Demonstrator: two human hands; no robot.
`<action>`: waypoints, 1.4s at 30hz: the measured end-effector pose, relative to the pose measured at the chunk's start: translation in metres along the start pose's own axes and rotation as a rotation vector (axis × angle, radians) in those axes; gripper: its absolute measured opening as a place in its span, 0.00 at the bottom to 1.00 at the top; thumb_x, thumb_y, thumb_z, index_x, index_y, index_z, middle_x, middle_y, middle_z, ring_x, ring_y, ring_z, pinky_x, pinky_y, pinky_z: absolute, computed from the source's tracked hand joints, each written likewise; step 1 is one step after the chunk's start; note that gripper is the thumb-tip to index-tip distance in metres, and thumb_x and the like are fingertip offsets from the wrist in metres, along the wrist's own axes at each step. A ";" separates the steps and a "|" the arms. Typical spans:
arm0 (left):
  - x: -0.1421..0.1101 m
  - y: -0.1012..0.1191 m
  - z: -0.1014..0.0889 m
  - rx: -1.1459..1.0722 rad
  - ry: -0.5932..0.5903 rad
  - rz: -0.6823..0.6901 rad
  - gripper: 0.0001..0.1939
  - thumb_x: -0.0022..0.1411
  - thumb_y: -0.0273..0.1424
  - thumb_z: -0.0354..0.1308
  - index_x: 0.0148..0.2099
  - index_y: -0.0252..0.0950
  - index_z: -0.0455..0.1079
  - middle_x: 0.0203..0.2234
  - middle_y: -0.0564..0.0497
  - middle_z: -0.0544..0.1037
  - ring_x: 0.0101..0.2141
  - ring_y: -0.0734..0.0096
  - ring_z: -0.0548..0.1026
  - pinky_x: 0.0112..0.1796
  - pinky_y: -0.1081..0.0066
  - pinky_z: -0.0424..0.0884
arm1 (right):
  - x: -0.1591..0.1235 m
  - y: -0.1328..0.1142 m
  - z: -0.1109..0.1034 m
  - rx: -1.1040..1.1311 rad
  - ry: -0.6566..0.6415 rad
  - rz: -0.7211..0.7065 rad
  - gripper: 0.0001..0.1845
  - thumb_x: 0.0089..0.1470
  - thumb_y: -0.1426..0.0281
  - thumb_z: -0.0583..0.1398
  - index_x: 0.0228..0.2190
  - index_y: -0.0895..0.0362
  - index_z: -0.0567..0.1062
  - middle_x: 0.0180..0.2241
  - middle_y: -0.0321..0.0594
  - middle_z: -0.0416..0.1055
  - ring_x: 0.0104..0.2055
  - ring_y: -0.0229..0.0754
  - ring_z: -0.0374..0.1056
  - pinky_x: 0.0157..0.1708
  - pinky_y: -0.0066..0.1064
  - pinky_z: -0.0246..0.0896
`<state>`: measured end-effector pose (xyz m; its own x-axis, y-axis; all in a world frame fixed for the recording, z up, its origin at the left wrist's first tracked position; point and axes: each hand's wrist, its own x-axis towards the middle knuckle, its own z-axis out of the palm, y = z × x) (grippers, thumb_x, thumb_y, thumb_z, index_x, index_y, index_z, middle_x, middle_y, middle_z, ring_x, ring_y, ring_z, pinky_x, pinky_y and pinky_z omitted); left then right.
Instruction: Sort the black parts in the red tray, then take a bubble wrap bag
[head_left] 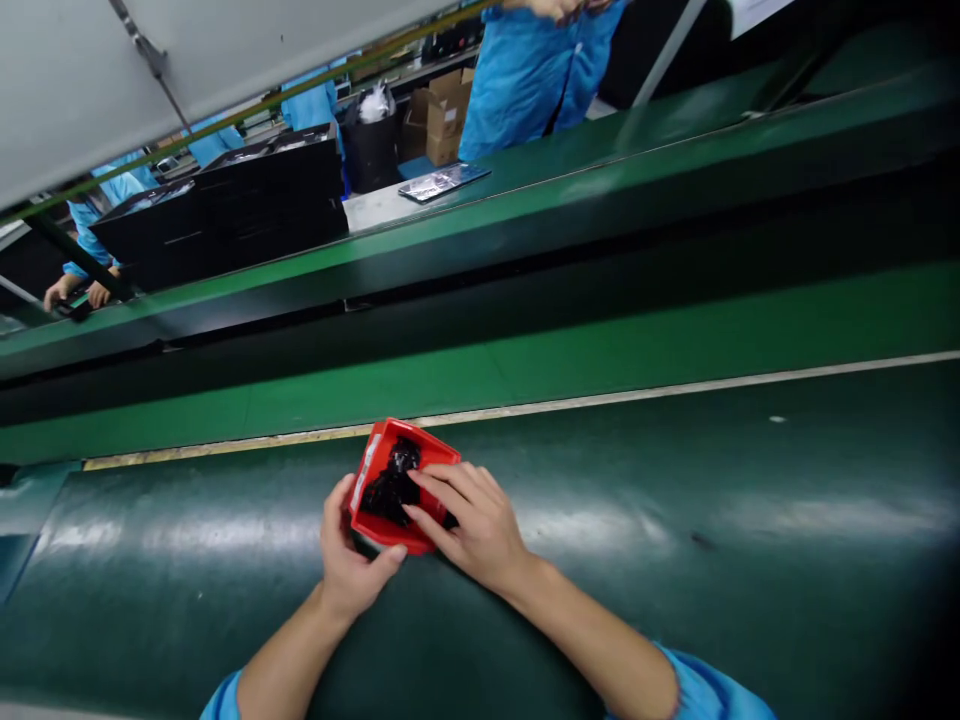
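While the small red plastic tray [373,468] of glossy black parts [390,485] is clasped at its near-left corner by the left hand [346,555], the right hand [472,525] fingers [435,484], loosely spread, are laid over its right rim on the dark green belt [712,520].

place: factory line | green conveyor belt [675,560] | blue-smocked workers [540,70] | black trays [225,210]
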<state>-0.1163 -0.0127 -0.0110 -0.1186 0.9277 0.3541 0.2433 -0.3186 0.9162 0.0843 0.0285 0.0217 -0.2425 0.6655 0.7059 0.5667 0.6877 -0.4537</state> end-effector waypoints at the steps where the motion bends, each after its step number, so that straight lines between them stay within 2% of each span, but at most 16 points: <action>1: -0.002 -0.001 0.000 0.004 -0.019 0.012 0.43 0.53 0.46 0.71 0.65 0.36 0.60 0.57 0.36 0.72 0.55 0.49 0.75 0.55 0.56 0.73 | -0.001 -0.002 0.000 0.000 -0.014 -0.026 0.13 0.70 0.67 0.58 0.50 0.61 0.75 0.42 0.49 0.75 0.39 0.48 0.69 0.35 0.38 0.60; 5: -0.008 -0.003 -0.001 0.004 -0.097 0.023 0.46 0.52 0.47 0.71 0.66 0.35 0.59 0.60 0.34 0.70 0.58 0.46 0.72 0.58 0.52 0.70 | -0.003 -0.009 -0.001 0.017 -0.070 -0.110 0.13 0.72 0.69 0.55 0.50 0.60 0.76 0.39 0.46 0.75 0.36 0.44 0.70 0.34 0.35 0.59; 8: -0.009 -0.002 -0.001 -0.003 -0.199 0.006 0.47 0.52 0.47 0.71 0.67 0.35 0.56 0.60 0.33 0.70 0.58 0.45 0.73 0.58 0.50 0.69 | -0.003 -0.011 -0.001 0.017 -0.111 -0.169 0.14 0.73 0.70 0.52 0.48 0.58 0.77 0.35 0.42 0.74 0.32 0.41 0.68 0.31 0.34 0.57; 13: -0.005 0.005 0.000 -0.034 -0.335 0.027 0.49 0.53 0.46 0.71 0.69 0.36 0.53 0.57 0.34 0.73 0.56 0.46 0.75 0.58 0.50 0.70 | -0.001 -0.011 -0.001 -0.037 -0.177 -0.244 0.23 0.76 0.69 0.44 0.44 0.56 0.79 0.29 0.40 0.72 0.29 0.41 0.65 0.30 0.35 0.52; 15: -0.005 0.005 0.000 -0.044 -0.321 0.028 0.48 0.53 0.45 0.71 0.69 0.37 0.54 0.58 0.34 0.73 0.57 0.46 0.74 0.59 0.50 0.69 | -0.001 -0.010 0.000 -0.037 -0.184 -0.239 0.26 0.76 0.69 0.43 0.40 0.57 0.79 0.30 0.40 0.73 0.30 0.41 0.65 0.30 0.35 0.51; 18: -0.004 0.003 -0.001 -0.061 -0.238 -0.001 0.47 0.53 0.45 0.72 0.68 0.37 0.56 0.59 0.35 0.71 0.57 0.46 0.73 0.59 0.51 0.68 | -0.003 -0.008 0.001 -0.047 -0.178 -0.199 0.24 0.76 0.70 0.46 0.36 0.58 0.79 0.30 0.40 0.74 0.29 0.40 0.65 0.30 0.35 0.50; 25: 0.001 0.007 -0.001 -0.054 -0.081 -0.067 0.46 0.52 0.48 0.71 0.66 0.35 0.59 0.56 0.35 0.72 0.55 0.49 0.75 0.56 0.55 0.71 | -0.005 -0.004 -0.001 -0.070 -0.099 -0.091 0.16 0.73 0.72 0.53 0.37 0.58 0.79 0.32 0.41 0.76 0.30 0.40 0.69 0.31 0.34 0.59; 28: 0.005 0.013 0.001 -0.086 -0.084 -0.126 0.44 0.53 0.50 0.70 0.65 0.34 0.59 0.55 0.36 0.73 0.54 0.49 0.75 0.56 0.55 0.72 | -0.004 -0.007 -0.002 -0.057 -0.102 -0.090 0.13 0.72 0.69 0.54 0.41 0.58 0.79 0.34 0.43 0.76 0.32 0.42 0.71 0.31 0.35 0.62; 32: 0.008 0.016 0.001 -0.131 -0.094 -0.180 0.43 0.54 0.50 0.69 0.64 0.35 0.60 0.55 0.37 0.73 0.52 0.50 0.76 0.54 0.56 0.72 | -0.005 -0.009 -0.001 -0.047 -0.172 -0.109 0.16 0.72 0.65 0.54 0.43 0.59 0.79 0.36 0.44 0.75 0.32 0.44 0.70 0.30 0.36 0.61; 36: 0.009 0.016 0.001 -0.116 -0.097 -0.186 0.44 0.52 0.51 0.70 0.63 0.35 0.61 0.53 0.37 0.74 0.52 0.50 0.76 0.55 0.56 0.72 | -0.006 -0.007 0.000 -0.062 -0.237 -0.088 0.12 0.70 0.68 0.56 0.38 0.57 0.79 0.34 0.42 0.74 0.31 0.42 0.68 0.30 0.35 0.57; 42: 0.009 0.017 0.002 -0.124 -0.094 -0.152 0.42 0.53 0.49 0.70 0.63 0.35 0.60 0.52 0.37 0.75 0.50 0.52 0.77 0.53 0.58 0.73 | -0.005 -0.006 0.000 -0.083 -0.193 -0.080 0.19 0.73 0.70 0.50 0.34 0.57 0.78 0.31 0.41 0.74 0.30 0.42 0.66 0.30 0.35 0.57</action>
<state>-0.1114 -0.0089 0.0072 -0.0536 0.9791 0.1961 0.1089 -0.1894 0.9758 0.0821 0.0207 0.0210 -0.4308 0.6584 0.6172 0.6003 0.7197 -0.3487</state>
